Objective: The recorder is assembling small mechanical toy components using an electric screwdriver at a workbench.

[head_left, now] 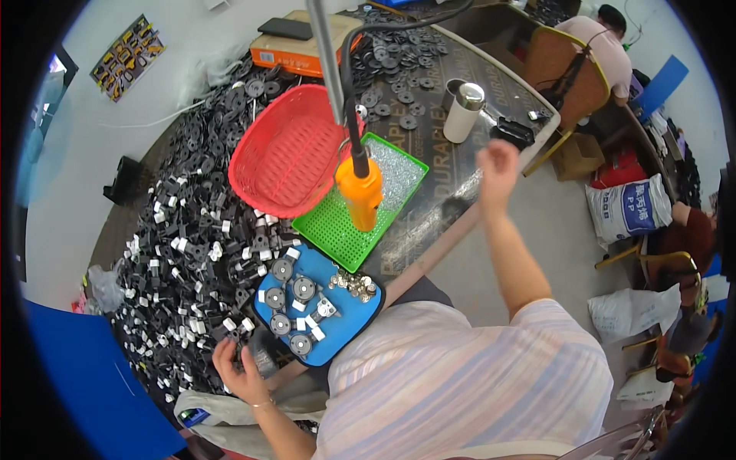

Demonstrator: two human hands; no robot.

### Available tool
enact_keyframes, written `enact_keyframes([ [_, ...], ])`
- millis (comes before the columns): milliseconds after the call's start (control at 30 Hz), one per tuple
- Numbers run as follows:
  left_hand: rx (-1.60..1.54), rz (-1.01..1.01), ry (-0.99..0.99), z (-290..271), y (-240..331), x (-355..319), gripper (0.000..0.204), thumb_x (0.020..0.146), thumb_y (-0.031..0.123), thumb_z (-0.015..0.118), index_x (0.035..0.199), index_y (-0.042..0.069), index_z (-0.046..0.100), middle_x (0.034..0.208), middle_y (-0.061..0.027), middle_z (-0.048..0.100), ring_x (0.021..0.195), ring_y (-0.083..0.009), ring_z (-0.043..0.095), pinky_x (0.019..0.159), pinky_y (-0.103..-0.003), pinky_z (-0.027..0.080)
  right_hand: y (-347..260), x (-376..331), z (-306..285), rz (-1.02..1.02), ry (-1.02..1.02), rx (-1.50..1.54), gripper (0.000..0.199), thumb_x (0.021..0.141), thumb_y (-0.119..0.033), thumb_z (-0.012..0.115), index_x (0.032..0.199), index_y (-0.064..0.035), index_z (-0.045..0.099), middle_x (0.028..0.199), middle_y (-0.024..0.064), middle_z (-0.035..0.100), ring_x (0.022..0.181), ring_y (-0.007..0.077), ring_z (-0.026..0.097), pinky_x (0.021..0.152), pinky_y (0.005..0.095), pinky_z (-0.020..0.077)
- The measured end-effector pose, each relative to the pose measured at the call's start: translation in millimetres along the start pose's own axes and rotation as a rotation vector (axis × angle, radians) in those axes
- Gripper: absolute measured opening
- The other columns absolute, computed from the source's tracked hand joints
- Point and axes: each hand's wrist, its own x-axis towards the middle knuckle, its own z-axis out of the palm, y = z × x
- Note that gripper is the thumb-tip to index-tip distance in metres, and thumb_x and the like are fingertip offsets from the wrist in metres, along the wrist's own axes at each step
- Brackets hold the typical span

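My left hand is at the near edge of a big heap of black and white plastic parts, thumb and fingers apart. My right hand is raised over the table's right edge, its fingers curled, beside a black object; whatever it may hold is hidden. Between my arms lies a blue tray bearing several round grey wheel-like parts with white tabs and a cluster of small metal pieces. An orange power screwdriver hangs above a green perforated tray with small silvery pieces in it.
A red plastic basket stands behind the green tray. Grey discs lie at the back near an orange box. A white flask stands at the right. A metal pole crosses above. Another person sits far right.
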Motion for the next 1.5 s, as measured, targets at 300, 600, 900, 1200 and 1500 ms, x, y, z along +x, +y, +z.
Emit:
enact_keyframes([
  [300,0.182,0.014,0.145,0.2,-11.3,-39.5,0.016,0.083,0.002,0.058,0.098,-0.002,0.056,0.115,-0.0136,0.050,0.100,-0.0233,0.051,0.083,-0.032,0.042,110.2,146.7,-38.1,0.548,-0.184,-0.515,0.030,0.088,-0.029,0.055,0.105,-0.0044,0.059,0.072,0.0022,0.057,0.055,0.0087,0.051,0.048,0.0231,0.0389],
  [600,0.172,-0.035,0.118,3.2,4.3,-49.7,0.017,0.078,-0.002,0.060,0.095,0.000,0.057,0.113,-0.0146,0.051,0.104,-0.0288,0.051,0.092,-0.038,0.039,126.6,158.2,-35.7,0.581,-0.284,-0.435,0.016,0.087,-0.018,0.047,0.081,-0.0070,0.058,0.063,0.0010,0.052,0.051,0.0104,0.047,0.046,0.0239,0.0365],
  [900,0.161,0.115,0.101,15.0,19.7,-36.0,0.018,0.078,-0.002,0.061,0.095,0.000,0.059,0.111,-0.0147,0.053,0.101,-0.0281,0.053,0.089,-0.036,0.042,55.4,159.6,-61.7,0.384,-0.202,-0.264,0.026,0.092,-0.027,0.051,0.073,-0.0106,0.053,0.063,-0.0047,0.048,0.050,0.0034,0.037,0.045,0.0203,0.0286],
  [1200,0.121,0.204,0.031,34.0,9.7,-19.9,0.016,0.079,-0.002,0.060,0.095,0.001,0.059,0.115,-0.0152,0.050,0.100,-0.0269,0.053,0.087,-0.036,0.042,-123.8,96.7,-62.7,0.393,-0.470,-0.051,0.019,0.091,-0.022,0.050,0.076,-0.0099,0.050,0.065,-0.0048,0.045,0.048,0.0013,0.029,0.045,0.0181,0.0194],
  [1500,0.134,0.170,0.088,38.7,-22.7,-26.4,0.017,0.082,0.003,0.060,0.099,0.002,0.056,0.127,-0.0152,0.040,0.115,-0.0291,0.045,0.095,-0.037,0.037,-202.0,22.7,35.4,0.377,-1.351,0.367,0.025,0.090,-0.019,0.052,0.072,-0.0014,0.050,0.075,0.0014,0.049,0.068,0.0103,0.045,0.060,0.0246,0.0356],
])
